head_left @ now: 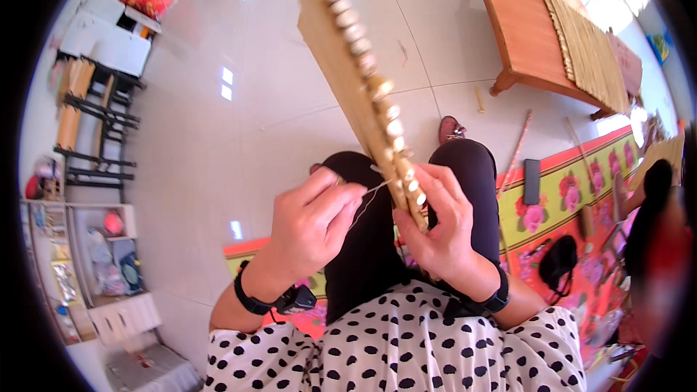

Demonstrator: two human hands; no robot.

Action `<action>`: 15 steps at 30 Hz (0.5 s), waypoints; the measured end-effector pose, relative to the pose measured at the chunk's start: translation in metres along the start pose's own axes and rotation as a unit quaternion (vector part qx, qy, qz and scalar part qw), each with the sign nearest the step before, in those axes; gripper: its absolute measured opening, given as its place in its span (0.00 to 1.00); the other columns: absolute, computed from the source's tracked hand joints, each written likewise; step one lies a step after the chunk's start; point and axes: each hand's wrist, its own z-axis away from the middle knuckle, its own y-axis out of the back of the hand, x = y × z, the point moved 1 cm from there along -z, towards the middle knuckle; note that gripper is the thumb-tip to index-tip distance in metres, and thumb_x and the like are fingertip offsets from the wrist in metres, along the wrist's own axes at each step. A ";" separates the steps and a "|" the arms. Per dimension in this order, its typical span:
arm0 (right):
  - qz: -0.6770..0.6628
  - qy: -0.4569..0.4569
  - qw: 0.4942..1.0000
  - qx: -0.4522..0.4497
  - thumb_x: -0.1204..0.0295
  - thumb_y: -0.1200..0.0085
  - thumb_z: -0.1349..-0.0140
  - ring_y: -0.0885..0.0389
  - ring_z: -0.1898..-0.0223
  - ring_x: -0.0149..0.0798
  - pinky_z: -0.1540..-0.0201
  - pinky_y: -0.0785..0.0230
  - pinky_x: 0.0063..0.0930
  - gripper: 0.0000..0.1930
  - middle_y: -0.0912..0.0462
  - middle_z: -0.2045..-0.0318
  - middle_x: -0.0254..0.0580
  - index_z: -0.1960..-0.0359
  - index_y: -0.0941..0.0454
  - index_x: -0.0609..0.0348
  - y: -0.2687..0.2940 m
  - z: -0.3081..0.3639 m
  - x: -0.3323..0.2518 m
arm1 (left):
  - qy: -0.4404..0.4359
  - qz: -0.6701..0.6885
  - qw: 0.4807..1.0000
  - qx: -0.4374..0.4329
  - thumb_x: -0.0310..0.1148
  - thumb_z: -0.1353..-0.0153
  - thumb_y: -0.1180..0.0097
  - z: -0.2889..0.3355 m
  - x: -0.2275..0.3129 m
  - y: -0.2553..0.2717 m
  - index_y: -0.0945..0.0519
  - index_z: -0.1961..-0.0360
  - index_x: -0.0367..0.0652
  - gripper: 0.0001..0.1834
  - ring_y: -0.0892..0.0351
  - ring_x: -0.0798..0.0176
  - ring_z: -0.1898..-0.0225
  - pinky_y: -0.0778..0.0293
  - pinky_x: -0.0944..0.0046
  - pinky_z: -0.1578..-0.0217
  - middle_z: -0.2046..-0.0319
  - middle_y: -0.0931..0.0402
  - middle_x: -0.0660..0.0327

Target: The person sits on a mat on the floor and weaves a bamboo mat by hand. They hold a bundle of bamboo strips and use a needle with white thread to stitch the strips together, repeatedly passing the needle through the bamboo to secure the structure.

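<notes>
A stiff straw-coloured mat of bundled stalks (pixel 334 65) stands nearly edge-on above my knees, its row of cut round stalk ends facing right. My right hand (pixel 441 221) grips its near end, the thumb on the near side and the fingers around the edge. Just left of the mat, my left hand (pixel 314 214) is closed in a pinch on a thin pale thread (pixel 376 187). The thread runs from the fingertips to the mat's edge, and a loose length hangs below. The mat's far end is slightly blurred.
An orange wooden low table (pixel 519 25) at the far right bears another straw mat (pixel 587 51). On a flowered floor mat (pixel 472 181) lie a phone (pixel 532 181) and a black pouch-like thing (pixel 559 261). Someone in dark clothing (pixel 648 210) is at the right edge. Shelves (pixel 80 261) stand left.
</notes>
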 end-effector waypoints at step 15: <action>-0.182 -0.014 0.981 -0.066 0.75 0.33 0.54 0.21 0.59 0.50 0.57 0.26 0.37 0.33 0.27 0.55 0.51 0.42 0.28 0.66 -0.013 -0.002 0.011 | 0.204 -0.077 0.954 -0.205 0.22 0.40 0.40 0.000 0.019 0.039 0.22 0.63 0.38 0.04 0.21 0.62 0.81 0.29 0.67 0.79 0.78 0.22 0.58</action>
